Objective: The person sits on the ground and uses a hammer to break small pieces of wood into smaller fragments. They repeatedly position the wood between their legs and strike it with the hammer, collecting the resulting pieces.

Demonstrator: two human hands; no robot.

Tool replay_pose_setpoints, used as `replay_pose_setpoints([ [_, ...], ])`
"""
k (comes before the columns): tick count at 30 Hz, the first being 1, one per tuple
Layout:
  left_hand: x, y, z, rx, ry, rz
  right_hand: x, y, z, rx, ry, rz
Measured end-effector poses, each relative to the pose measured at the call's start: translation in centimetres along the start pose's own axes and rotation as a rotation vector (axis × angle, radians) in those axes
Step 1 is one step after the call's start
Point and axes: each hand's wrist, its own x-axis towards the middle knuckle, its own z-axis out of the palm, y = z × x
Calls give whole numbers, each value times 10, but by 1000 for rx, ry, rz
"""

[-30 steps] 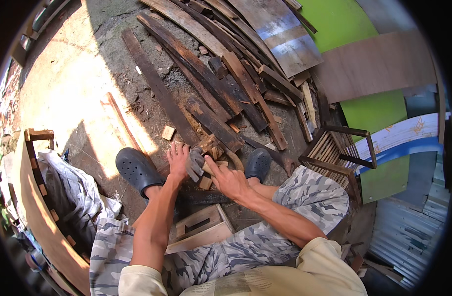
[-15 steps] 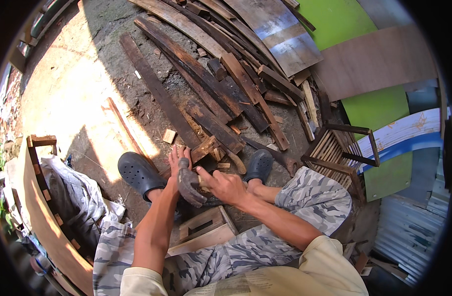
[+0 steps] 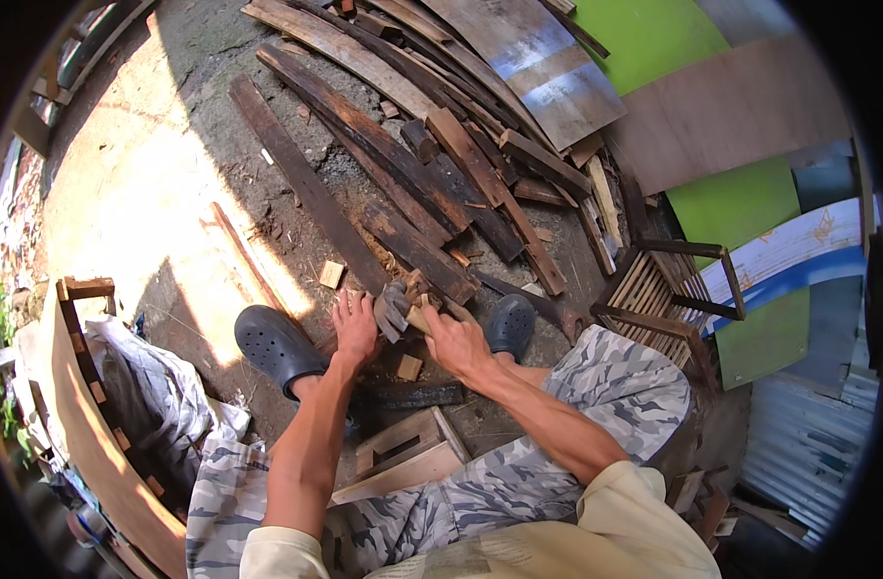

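My right hand (image 3: 458,343) is wrapped round the light wooden handle of a claw hammer (image 3: 393,311). The hammer's dark, worn metal head is right beside my left hand (image 3: 355,326), low between my feet. My left hand's fingers are stretched out and slightly apart, over or against a dark piece of wood that is mostly covered by the hand and hammer. What lies under the left palm is hidden. Small pale wood blocks lie close by, one (image 3: 331,274) beyond my left fingers and another (image 3: 409,367) nearer me between the wrists.
Long dark boards (image 3: 306,183) and a heap of old timber (image 3: 485,174) spread beyond my feet. At right stand a slatted wooden frame (image 3: 668,289) and green panels (image 3: 740,212). A wooden piece with a slot (image 3: 412,454) lies before my lap. White cloth (image 3: 162,372) hangs at left.
The hammer has swung down and away from me, its head now beside my left fingers. My left hand has shifted slightly, and the small block between my wrists has come into view.
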Motion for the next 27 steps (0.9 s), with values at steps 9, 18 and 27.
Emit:
replay_pose_setpoints([
  [9, -8, 10, 9, 20, -59, -48, -1, 41, 13, -11, -33, 83],
  [18, -4, 18, -15, -28, -112, -39, -26, 34, 23, 21, 171, -200],
  [27, -4, 7, -6, -112, -51, -86, -10, 6, 6, 56, 293, -294],
])
